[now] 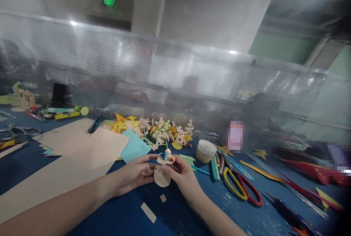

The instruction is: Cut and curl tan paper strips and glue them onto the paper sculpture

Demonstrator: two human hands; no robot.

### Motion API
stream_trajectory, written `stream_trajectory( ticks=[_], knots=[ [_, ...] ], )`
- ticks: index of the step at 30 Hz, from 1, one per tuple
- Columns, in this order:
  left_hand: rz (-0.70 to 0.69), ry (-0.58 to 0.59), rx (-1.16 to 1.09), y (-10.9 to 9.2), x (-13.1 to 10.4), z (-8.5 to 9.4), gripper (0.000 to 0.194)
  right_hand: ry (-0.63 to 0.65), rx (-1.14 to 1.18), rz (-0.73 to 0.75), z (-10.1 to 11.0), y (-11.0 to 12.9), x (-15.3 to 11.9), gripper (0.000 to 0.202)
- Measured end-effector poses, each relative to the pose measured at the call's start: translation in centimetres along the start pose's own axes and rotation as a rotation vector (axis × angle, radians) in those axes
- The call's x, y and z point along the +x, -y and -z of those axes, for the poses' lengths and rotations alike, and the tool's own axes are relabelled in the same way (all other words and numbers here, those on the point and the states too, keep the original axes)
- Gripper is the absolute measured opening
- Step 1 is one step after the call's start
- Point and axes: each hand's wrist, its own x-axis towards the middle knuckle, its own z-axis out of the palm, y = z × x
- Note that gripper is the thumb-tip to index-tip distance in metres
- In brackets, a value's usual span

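Observation:
At the front middle of the table I hold a small paper craft [162,177] made of a pale peach disc, with a curled peach strip and a bit of blue above it. My right hand [183,172] pinches it from the right between thumb and fingers. From the left, my left hand [139,172] has its thumb and bent fingers closed at the edge of the disc and strip. Below the hands lie a small paper square [163,198] and a short paper strip [148,212]. The inner fingertips are partly hidden.
Peach paper sheets [79,170] and a blue sheet [134,145] lie left. Behind are several curled paper pieces [161,132] and a mesh screen [175,82]. Rightward are a white tub [206,151], red-and-yellow scissors [235,185] and a dark pointed tool [290,212].

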Motion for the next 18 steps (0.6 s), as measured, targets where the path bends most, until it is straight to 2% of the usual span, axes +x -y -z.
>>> stream_trajectory(
  ticks=[14, 18],
  knots=[
    [0.001, -0.002, -0.044, 0.23, 0.48, 0.1, 0.038, -0.008, 0.018, -0.008, 0.21, -0.48, -0.2, 0.024],
    [0.01, -0.044, -0.025, 0.18, 0.37, -0.04, 0.039, -0.012, 0.058, -0.024, 0.39, -0.5, -0.19, 0.024]
  ],
)
